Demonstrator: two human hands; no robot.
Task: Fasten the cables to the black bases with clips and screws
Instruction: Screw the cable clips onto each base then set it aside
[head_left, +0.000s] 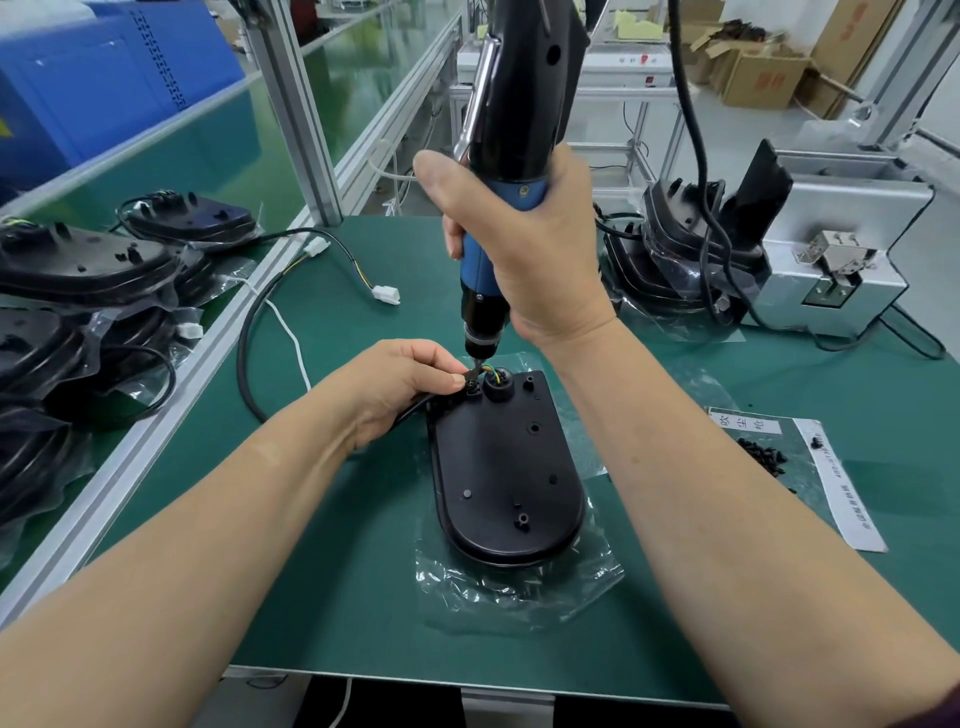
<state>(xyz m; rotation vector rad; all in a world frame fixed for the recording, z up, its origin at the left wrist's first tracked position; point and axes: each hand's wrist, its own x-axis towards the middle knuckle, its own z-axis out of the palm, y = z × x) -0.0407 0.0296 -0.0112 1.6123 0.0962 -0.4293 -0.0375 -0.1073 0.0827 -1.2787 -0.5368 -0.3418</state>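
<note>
Two hands are seen at work over one black base (506, 467), which is laid flat on a clear plastic bag (519, 587) in the middle of the green desk (363, 597). The left hand (400, 384) is curled at the far left corner of the base, where a small clip (471, 387) is pinched between thumb and forefinger. A black cable (249, 338) is led out from under that hand in a loop to the left across the desk and ends in a white connector (386, 294). Coloured wires are seen just beside the clip, running into a round socket on the base.

The right hand (530, 244) is wrapped round the blue grip of an electric screwdriver (519, 104), which is held upright with its bit set down at the clip, just beside the left fingertips. Whether a screw is seated under the bit cannot be told.

Small black screws (763, 457) are heaped on a printed paper sheet (836, 483) to the right of the base. More bases (675, 249) are stacked at the back right of the desk, beside a grey metal machine (841, 260). Others, with cables attached, are piled on the adjoining surface (78, 270) to the left.
</note>
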